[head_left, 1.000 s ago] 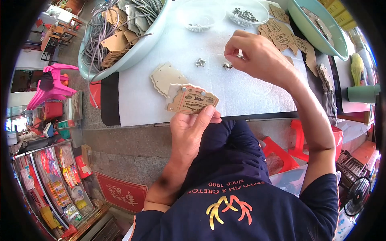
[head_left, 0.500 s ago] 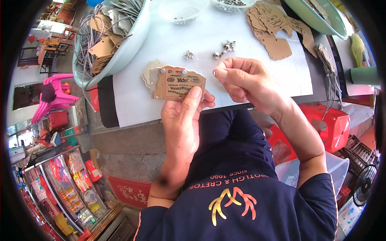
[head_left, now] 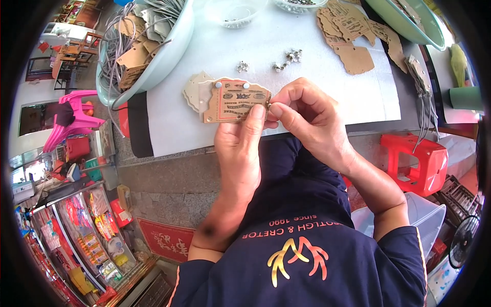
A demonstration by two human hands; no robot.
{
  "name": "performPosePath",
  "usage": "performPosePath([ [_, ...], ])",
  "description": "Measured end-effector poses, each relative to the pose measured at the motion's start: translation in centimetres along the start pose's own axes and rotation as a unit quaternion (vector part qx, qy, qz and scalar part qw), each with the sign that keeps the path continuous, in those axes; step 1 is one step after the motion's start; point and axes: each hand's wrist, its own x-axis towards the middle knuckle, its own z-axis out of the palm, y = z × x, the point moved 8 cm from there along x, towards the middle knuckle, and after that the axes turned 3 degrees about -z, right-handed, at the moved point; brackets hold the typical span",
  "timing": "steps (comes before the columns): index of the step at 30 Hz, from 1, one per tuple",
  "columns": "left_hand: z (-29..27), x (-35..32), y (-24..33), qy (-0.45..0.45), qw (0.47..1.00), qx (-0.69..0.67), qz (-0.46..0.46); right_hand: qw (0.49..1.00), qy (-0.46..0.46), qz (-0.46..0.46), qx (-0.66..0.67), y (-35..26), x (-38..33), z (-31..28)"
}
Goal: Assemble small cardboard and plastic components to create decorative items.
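Note:
My left hand [head_left: 239, 148] holds a small stack of brown cardboard tags [head_left: 232, 100] with printed faces and metal eyelets along the top edge. My right hand [head_left: 307, 115] pinches a small metal eyelet against the right end of the top tag. Both hands are over the near edge of a white table sheet [head_left: 204, 46]. Loose metal eyelets [head_left: 286, 57] lie in little clusters just beyond the hands.
A pale green basin [head_left: 153, 56] of strung tags and grey cords stands at the left. More cardboard tags [head_left: 353, 36] lie at the back right beside another green basin [head_left: 409, 20]. A clear bowl [head_left: 238, 13] sits at the back. A red stool [head_left: 417, 161] stands at the right.
My right hand came back from the loose eyelets on the sheet to the right end of the tags. The left hand keeps hold of the stack, now nearer and level.

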Motion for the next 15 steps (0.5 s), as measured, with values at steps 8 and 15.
performPosePath([
  [8, -0.02, 0.01, -0.33, -0.012, 1.000, 0.002, 0.013, 0.999, 0.014, -0.044, 0.017, -0.58, 0.07, 0.20],
  [15, -0.18, -0.18, -0.32, 0.006, 1.000, 0.005, 0.017, 0.990, 0.066, -0.114, -0.054, -0.42, 0.07, -0.36],
])
